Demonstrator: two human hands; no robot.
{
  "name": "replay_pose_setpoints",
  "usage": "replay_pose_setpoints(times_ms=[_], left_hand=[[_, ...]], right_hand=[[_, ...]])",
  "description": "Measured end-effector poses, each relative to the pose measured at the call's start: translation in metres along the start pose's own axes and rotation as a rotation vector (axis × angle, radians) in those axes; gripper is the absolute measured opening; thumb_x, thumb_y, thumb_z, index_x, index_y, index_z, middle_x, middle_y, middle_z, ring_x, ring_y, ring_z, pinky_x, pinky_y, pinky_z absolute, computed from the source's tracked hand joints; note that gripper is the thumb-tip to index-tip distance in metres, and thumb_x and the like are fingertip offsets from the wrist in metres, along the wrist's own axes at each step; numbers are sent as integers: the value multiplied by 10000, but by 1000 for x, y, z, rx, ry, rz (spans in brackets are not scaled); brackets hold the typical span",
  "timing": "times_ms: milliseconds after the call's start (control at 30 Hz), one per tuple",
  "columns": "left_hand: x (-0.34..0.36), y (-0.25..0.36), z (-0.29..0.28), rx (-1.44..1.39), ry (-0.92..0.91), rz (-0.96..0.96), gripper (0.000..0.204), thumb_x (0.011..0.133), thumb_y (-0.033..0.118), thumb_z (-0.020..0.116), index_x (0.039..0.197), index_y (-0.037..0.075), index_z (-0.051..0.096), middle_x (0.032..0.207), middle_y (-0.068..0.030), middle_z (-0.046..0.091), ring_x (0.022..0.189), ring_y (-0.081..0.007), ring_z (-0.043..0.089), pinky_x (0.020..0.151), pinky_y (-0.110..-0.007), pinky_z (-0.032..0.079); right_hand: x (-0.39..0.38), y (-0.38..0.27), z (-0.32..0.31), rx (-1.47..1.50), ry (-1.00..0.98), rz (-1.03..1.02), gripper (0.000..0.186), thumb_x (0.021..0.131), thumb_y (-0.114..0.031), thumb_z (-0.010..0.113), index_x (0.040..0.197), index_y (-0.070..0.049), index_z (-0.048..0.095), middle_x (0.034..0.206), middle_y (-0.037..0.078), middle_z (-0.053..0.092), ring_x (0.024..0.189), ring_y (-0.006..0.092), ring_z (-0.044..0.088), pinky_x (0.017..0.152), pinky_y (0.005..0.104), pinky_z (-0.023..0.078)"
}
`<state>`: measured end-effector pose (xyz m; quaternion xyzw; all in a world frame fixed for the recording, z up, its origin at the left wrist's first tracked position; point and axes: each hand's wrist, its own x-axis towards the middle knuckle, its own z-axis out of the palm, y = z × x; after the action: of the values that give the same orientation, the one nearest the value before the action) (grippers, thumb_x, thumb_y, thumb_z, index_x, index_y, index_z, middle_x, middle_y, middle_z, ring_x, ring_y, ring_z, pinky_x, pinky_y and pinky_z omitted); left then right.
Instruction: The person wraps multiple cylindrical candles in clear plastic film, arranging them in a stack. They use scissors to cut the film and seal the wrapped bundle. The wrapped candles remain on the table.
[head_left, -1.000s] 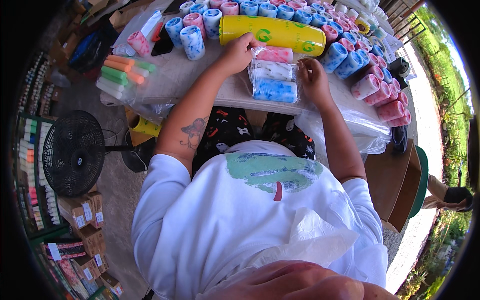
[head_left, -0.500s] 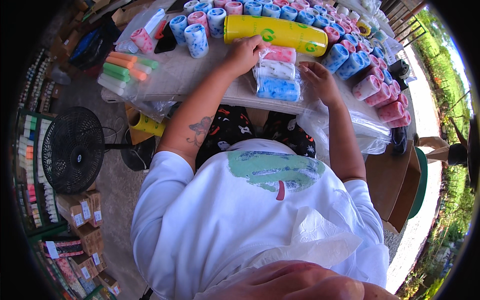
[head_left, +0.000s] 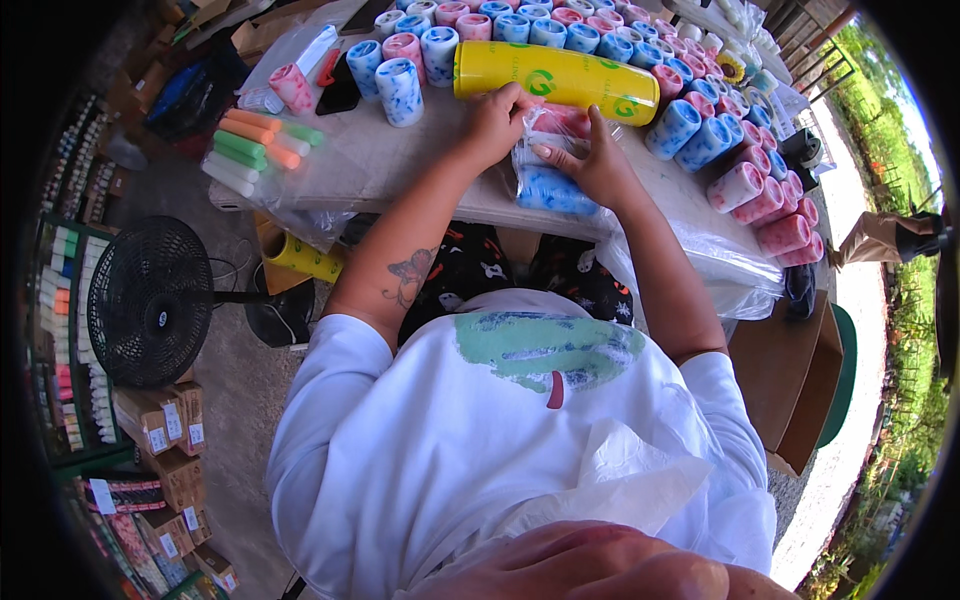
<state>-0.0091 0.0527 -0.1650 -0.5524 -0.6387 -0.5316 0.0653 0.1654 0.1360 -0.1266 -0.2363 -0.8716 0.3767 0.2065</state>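
Observation:
A plastic-wrapped bundle of marbled cylinders (head_left: 555, 190), pink, white and blue, lies on the pale table (head_left: 410, 160). My left hand (head_left: 492, 125) is at its upper left corner, fingertips closed on the clear wrap. My right hand (head_left: 597, 160) grips the bundle from the right, thumb across the middle cylinder, index finger up by the pink one, hiding part of it. Just beyond both hands lies a large yellow roll of printed film (head_left: 550, 80).
Many upright marbled cylinders (head_left: 672, 128) crowd the back and right. Pastel sticks (head_left: 240, 148) and a phone (head_left: 338, 92) are at left. A black fan (head_left: 148, 300) stands below left, an open carboard box (head_left: 785, 385) at right. A person's leg (head_left: 870, 235) shows beyond.
My right hand has moved left and up onto the bundle, its thumb now over the middle cylinder. My left hand has shifted right. The person beyond has moved upward in view.

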Motion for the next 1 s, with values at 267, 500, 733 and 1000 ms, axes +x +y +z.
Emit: replay_pose_setpoints(times_ms=[267,500,733,1000], left_hand=[[1,0,6,-76,1,-139,66,810,-3,663,837,9,604,916,-113,709,842,-221,678,769,-308,525],[8,-10,7,-137,-22,-220,101,761,64,702,859,49,686,819,-103,700,738,-221,676,680,-320,525],[17,4,1,-17,-109,-311,118,762,86,731,861,35,691,839,-99,708,749,-164,667,686,-285,523],[35,18,-11,-32,-205,-555,136,738,131,762,817,46,691,771,-48,678,690,-117,614,645,-265,493]], right_hand=[[-2,7,-3,1,-8,-23,1013,665,-481,834,1317,129,356,1226,260,572,1158,354,563,964,370,449],[-5,2,-9,-145,-37,-8,917,694,-556,773,1304,39,434,1228,211,591,1225,367,506,1017,470,381],[-9,-14,0,-611,279,-567,677,794,-426,708,1300,-43,473,1326,173,515,1267,353,455,1063,530,291],[16,-14,19,80,111,-223,637,716,-312,810,1147,13,471,1102,200,592,1039,366,565,872,412,477]])
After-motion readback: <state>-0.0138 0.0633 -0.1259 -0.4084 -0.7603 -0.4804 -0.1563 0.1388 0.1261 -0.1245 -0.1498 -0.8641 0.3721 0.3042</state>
